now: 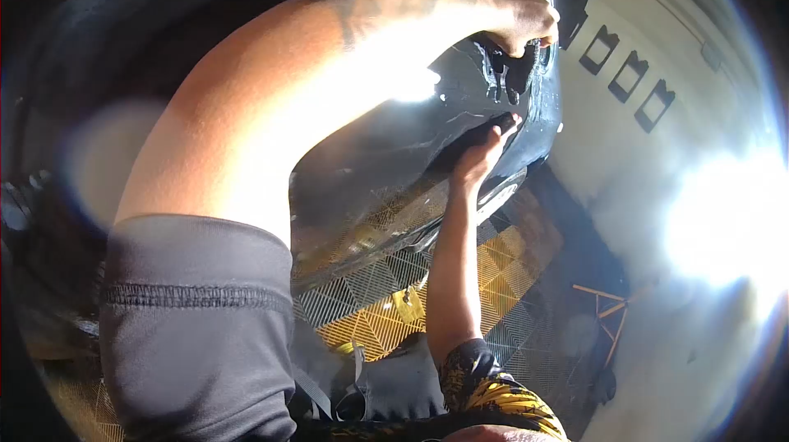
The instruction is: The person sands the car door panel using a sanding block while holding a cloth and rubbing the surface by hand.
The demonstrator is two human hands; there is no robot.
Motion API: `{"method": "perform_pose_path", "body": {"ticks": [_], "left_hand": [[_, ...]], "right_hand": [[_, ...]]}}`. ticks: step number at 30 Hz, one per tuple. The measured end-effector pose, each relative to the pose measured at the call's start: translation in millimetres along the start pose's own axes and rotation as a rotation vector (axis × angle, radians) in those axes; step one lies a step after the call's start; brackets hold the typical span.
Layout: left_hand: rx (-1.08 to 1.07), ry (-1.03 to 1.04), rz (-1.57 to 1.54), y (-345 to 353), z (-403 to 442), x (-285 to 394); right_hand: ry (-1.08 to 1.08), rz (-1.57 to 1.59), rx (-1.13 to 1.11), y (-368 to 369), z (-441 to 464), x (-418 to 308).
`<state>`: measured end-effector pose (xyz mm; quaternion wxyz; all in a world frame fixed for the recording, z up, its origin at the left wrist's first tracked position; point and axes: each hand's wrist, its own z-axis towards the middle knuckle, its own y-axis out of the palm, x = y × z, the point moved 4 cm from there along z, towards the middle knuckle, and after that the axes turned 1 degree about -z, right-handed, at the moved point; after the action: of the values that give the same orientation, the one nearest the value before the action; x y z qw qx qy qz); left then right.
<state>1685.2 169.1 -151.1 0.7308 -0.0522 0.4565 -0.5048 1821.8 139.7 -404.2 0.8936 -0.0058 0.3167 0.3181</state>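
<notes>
My left hand (522, 16) reaches across the top of the dark, glossy car panel (370, 171), its fingers curled down over a black part (518, 72) at the panel's right edge. Thin pale-edged prongs of that part show beneath the fingers. Lower down, my right hand (479, 158) is raised beside the same edge, with a small dark thing (504, 122) between thumb and fingers; what it is cannot be made out. A bright glare lies on the panel below my left forearm.
Yellow and dark grated floor tiles (370, 335) lie below the panel. An orange frame (610, 315) stands at the lower right, near a pale wall (608, 105) with several dark rectangular shapes. A strong light (727, 220) glares at the far right.
</notes>
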Motion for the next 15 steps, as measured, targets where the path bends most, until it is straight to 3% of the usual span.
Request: {"method": "perform_pose_path", "body": {"ticks": [1,3,4,6,7,8,9,11,13,15], "left_hand": [[-0.005,-0.002,0.003,1,2,0],[0.019,0.029,0.004,4,4,-1],[-0.003,0.028,0.008,0,2,0],[0.018,-0.002,-0.101,-4,3,-1],[-0.035,-0.009,-0.177,-13,7,-1],[0.049,0.038,-0.153,-12,7,-1],[0.13,0.09,-0.139,-8,7,-1],[0.106,0.028,-0.14,-7,10,-2],[0.161,0.119,-0.093,-6,10,0],[0.104,0.059,-0.062,-3,10,-3]], "right_hand": [[-0.05,-0.124,0.048,13,-15,-34],[-0.13,-0.082,-0.003,43,-69,-70],[-0.168,-0.302,-0.083,48,-87,-81],[-0.2,-0.305,-0.074,39,-70,-72],[-0.197,-0.347,-0.051,33,-53,-69],[-0.104,-0.089,0.055,26,-33,-54],[0.018,-0.051,0.093,19,-19,-49],[-0.087,-0.229,0.107,25,-32,-58],[-0.199,-0.261,-0.011,46,-74,-95],[-0.272,-0.277,-0.067,47,-86,-94]]}}
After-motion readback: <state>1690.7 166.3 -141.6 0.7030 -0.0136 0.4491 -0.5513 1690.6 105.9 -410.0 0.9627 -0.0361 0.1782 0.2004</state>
